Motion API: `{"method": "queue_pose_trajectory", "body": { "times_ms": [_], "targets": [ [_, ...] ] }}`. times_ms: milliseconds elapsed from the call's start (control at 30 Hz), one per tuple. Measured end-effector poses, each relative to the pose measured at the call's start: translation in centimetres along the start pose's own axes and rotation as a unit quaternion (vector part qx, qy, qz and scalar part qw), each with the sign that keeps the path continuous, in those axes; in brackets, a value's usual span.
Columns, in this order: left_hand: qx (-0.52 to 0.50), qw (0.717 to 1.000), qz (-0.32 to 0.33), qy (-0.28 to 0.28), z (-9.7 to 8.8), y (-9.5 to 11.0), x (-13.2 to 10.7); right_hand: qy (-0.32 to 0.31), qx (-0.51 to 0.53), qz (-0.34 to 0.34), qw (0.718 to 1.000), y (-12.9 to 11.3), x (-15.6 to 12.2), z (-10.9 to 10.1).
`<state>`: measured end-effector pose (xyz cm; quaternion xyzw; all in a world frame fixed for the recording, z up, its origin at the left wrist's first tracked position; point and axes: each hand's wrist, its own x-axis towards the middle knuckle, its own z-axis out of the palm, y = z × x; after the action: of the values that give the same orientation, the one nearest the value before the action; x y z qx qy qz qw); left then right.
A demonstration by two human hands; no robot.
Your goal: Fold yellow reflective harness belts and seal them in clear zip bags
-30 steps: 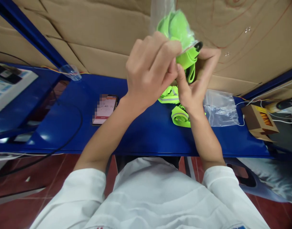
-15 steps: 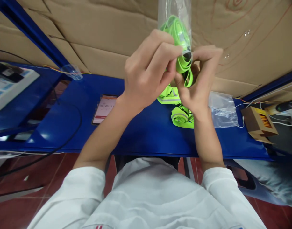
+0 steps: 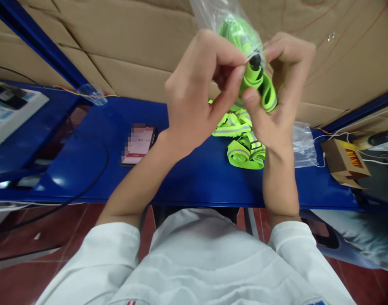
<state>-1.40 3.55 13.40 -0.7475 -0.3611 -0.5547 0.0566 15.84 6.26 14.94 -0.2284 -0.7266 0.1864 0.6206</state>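
Both hands are raised above the blue table (image 3: 187, 178). My left hand (image 3: 196, 89) pinches the mouth of a clear plastic bag (image 3: 213, 12) that holds a neon green reflective strap (image 3: 238, 29). My right hand (image 3: 279, 93) grips the loops of strap (image 3: 266, 91) and its black buckle (image 3: 255, 61) still hanging out of the bag's mouth. Below the hands, more green reflective straps (image 3: 244, 148) lie in a loose pile on the table.
A phone (image 3: 138, 144) with a lit screen lies left of the pile. Clear bags (image 3: 303, 142) and a small brown carton (image 3: 344, 163) sit to the right. A black cable (image 3: 95, 178) crosses the table. Cardboard sheets (image 3: 133, 42) stand behind.
Both hands have risen a little with the bag. The bag has tilted left, and more of the strap's loops now show between my right fingers.
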Motion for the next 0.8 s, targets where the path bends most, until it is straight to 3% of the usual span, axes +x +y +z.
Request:
{"method": "queue_pose_trajectory", "body": {
  "times_ms": [67, 233, 367, 467, 600, 800],
  "targets": [
    [-0.006, 1.0, -0.002, -0.001, 0.0, 0.4, 0.0, -0.026, -0.031, -0.099, 0.994, 1.2, 0.3, 0.2],
    [-0.012, 1.0, -0.012, 0.009, 0.4, 0.5, 0.4, -0.014, -0.018, -0.047, 0.999, 2.9, 0.6, 0.2],
    [-0.019, 0.993, 0.029, 0.11, 0.6, 0.2, 1.0, 0.003, -0.072, -0.054, 0.996, 2.0, 0.4, 0.0],
    [0.006, 0.98, 0.115, 0.164, 1.2, -0.1, 1.0, 0.009, -0.052, -0.078, 0.996, 1.7, 0.3, 0.6],
    [0.063, 0.97, 0.191, 0.14, 2.4, -0.9, 0.9, 0.067, -0.02, -0.08, 0.994, 2.4, 0.2, 2.1],
    [-0.02, 0.975, 0.169, 0.141, 2.6, -1.1, 1.3, 0.175, -0.093, -0.051, 0.979, 2.6, -0.4, 3.1]
  ]
}}
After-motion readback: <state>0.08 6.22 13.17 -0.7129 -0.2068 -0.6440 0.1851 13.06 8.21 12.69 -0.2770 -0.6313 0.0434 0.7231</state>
